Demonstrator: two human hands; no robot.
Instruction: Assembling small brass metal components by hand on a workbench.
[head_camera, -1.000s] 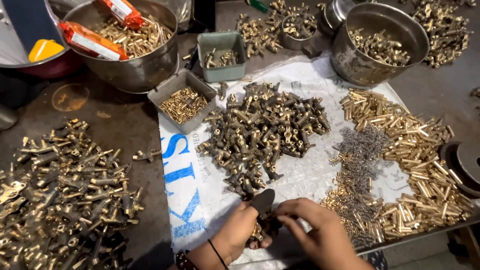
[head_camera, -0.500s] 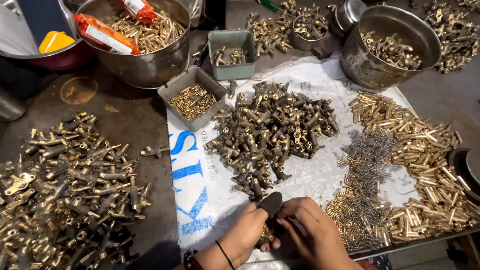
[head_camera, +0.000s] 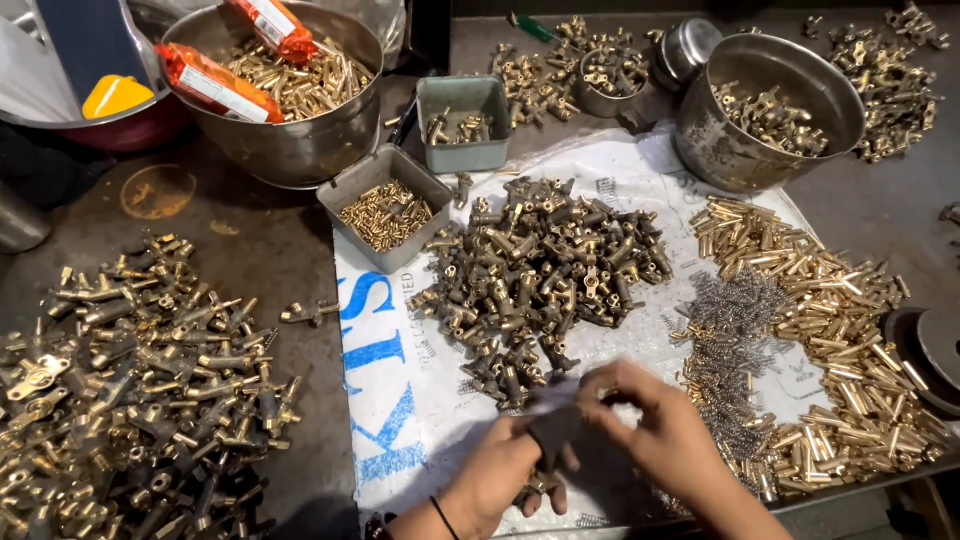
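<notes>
At the bottom centre of the frame, the left hand (head_camera: 505, 475) grips a dark tool (head_camera: 553, 435) while the right hand (head_camera: 655, 435) pinches a small part onto it, best kept square and steady above the white sheet (head_camera: 420, 440).

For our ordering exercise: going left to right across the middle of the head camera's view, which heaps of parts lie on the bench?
Heap of brass fittings → white sheet with blue print → central pile of darker fittings → small metal springs → brass tubes.
</notes>
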